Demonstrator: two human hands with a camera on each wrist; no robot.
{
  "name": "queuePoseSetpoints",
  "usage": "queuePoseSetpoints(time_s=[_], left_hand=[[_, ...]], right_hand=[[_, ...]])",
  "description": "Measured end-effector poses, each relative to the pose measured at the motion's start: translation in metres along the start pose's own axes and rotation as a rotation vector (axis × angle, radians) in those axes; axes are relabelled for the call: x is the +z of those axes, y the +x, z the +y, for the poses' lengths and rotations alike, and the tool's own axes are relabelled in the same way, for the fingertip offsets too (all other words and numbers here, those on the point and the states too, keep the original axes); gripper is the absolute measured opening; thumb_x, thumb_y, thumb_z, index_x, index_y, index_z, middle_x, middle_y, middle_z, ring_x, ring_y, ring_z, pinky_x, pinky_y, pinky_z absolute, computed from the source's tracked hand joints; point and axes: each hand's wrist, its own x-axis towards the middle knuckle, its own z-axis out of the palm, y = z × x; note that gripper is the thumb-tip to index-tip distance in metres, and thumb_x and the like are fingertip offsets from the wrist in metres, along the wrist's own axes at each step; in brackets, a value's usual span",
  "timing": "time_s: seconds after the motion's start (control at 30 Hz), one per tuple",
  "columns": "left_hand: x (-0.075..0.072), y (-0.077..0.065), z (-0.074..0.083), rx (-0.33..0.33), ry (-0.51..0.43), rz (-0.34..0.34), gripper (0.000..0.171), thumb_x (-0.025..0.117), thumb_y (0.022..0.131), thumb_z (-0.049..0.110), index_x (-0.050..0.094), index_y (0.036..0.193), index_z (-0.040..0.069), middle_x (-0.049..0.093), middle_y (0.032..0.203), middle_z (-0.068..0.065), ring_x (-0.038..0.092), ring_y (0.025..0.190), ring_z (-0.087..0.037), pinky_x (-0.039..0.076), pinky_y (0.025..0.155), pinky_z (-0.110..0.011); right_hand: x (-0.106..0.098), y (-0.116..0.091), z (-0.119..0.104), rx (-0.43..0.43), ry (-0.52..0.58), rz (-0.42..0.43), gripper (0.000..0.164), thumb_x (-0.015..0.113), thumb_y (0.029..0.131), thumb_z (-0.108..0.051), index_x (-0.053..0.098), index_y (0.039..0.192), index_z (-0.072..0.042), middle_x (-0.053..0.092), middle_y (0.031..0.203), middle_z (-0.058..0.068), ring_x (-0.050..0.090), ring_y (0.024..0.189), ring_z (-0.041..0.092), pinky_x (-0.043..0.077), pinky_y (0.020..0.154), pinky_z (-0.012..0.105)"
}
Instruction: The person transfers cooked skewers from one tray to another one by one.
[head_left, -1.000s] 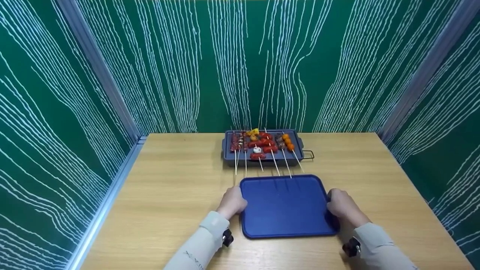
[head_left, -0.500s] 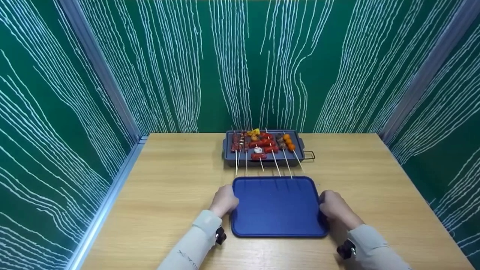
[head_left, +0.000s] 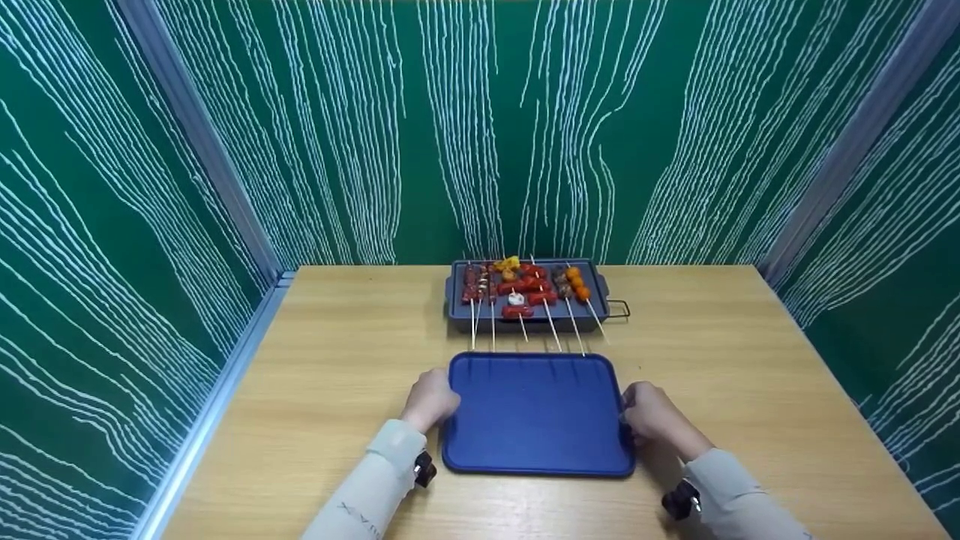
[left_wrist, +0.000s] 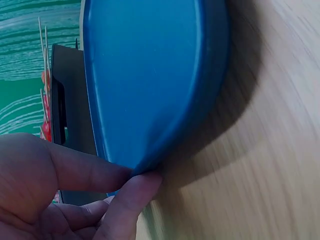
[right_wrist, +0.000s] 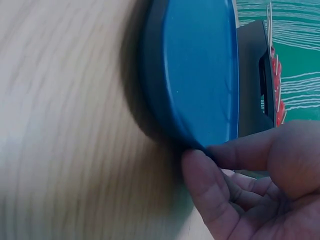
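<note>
A blue rectangular tray (head_left: pixel 536 416) with a raised rim lies flat in front of the grill, bearing nothing. At its left side, my left hand (head_left: pixel 433 400) pinches the rim between thumb and forefinger; the left wrist view shows this hand (left_wrist: pixel 75 195) with the thumb against the rim's edge. My right hand (head_left: pixel 654 414) pinches the opposite rim in the same way, and the right wrist view has that hand (right_wrist: pixel 245 185) near a rounded corner. The other fingers are curled below the rim.
Behind the tray stands a dark grey grill (head_left: pixel 551 326) with a wire handle (head_left: pixel 619 309) on its right. Several skewers lie on it, with red sausages (head_left: pixel 517 310) and orange balls (head_left: pixel 577 283); their sticks overhang the front. The wooden table (head_left: pixel 337 337) meets green walls (head_left: pixel 442 187) with white lines.
Both hands have shifted the tray to the left along the table, holding its two sides throughout. The grill and skewers have stayed in place.
</note>
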Motion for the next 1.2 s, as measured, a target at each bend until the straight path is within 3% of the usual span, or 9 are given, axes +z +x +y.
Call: queuePoseSetpoints(time_s=[0.13, 0.27, 0.53, 0.8, 0.97, 1.13, 1.2], left_hand=[[-0.018, -0.018, 0.012, -0.024, -0.025, -0.001, 0.011, 0.058, 0.08, -0.004, 0.065, 0.085, 0.003, 0.061, 0.079, -0.011, 0.059, 0.067, -0.028, 0.05, 0.054, -0.035], [-0.025, -0.029, 0.019, -0.031, -0.014, 0.019, 0.012, 0.059, 0.08, -0.006, 0.062, 0.081, 0.006, 0.06, 0.078, -0.01, 0.059, 0.067, -0.027, 0.048, 0.054, -0.032], [-0.02, -0.021, 0.01, -0.024, -0.03, 0.03, 0.015, 0.056, 0.078, -0.005, 0.061, 0.073, 0.009, 0.061, 0.069, -0.007, 0.059, 0.057, -0.024, 0.047, 0.047, -0.031], [-0.017, -0.023, 0.012, -0.046, -0.017, 0.039, 0.013, 0.056, 0.081, -0.006, 0.065, 0.084, 0.002, 0.065, 0.071, -0.01, 0.058, 0.048, -0.02, 0.044, 0.04, -0.026], [-0.011, -0.011, 0.004, -0.065, -0.032, 0.027, 0.012, 0.057, 0.081, -0.005, 0.067, 0.084, 0.001, 0.068, 0.072, -0.014, 0.061, 0.048, -0.022, 0.05, 0.04, -0.032], [0.015, 0.018, -0.028, 0.033, 0.049, 0.092, 0.01, 0.06, 0.08, 0.002, 0.069, 0.08, 0.005, 0.07, 0.077, -0.015, 0.065, 0.059, -0.027, 0.056, 0.05, -0.038], [0.013, 0.017, -0.026, 0.036, 0.043, 0.092, 0.01, 0.06, 0.081, 0.001, 0.07, 0.078, 0.004, 0.07, 0.074, -0.016, 0.066, 0.057, -0.028, 0.057, 0.048, -0.04]], right_hand=[[0.005, 0.001, -0.003, -0.007, 0.0, -0.002, 0.012, 0.061, 0.088, 0.014, 0.056, 0.092, 0.004, 0.059, 0.076, 0.013, 0.062, 0.051, 0.017, 0.062, 0.047, 0.031], [0.008, 0.002, -0.005, -0.004, 0.003, -0.004, 0.012, 0.061, 0.089, 0.014, 0.055, 0.092, 0.003, 0.059, 0.078, 0.014, 0.062, 0.051, 0.018, 0.063, 0.047, 0.031], [0.009, 0.004, -0.004, -0.01, -0.011, 0.003, 0.012, 0.061, 0.088, 0.014, 0.056, 0.092, 0.003, 0.06, 0.077, 0.014, 0.062, 0.051, 0.019, 0.062, 0.046, 0.032], [0.008, 0.003, -0.004, -0.031, -0.037, -0.003, 0.007, 0.064, 0.089, 0.008, 0.059, 0.092, 0.004, 0.058, 0.07, 0.009, 0.058, 0.05, 0.016, 0.059, 0.044, 0.03], [-0.003, 0.002, -0.012, -0.063, -0.077, 0.009, 0.014, 0.073, 0.092, -0.001, 0.064, 0.097, 0.008, 0.061, 0.069, 0.009, 0.059, 0.051, 0.015, 0.054, 0.045, 0.027], [-0.018, 0.004, -0.023, -0.111, -0.153, 0.059, 0.025, 0.074, 0.09, -0.008, 0.067, 0.105, 0.012, 0.068, 0.083, 0.017, 0.063, 0.064, 0.02, 0.054, 0.055, 0.029], [-0.023, 0.006, -0.026, -0.123, -0.164, 0.064, 0.028, 0.074, 0.091, -0.009, 0.067, 0.107, 0.013, 0.07, 0.085, 0.018, 0.063, 0.065, 0.02, 0.053, 0.055, 0.029]])
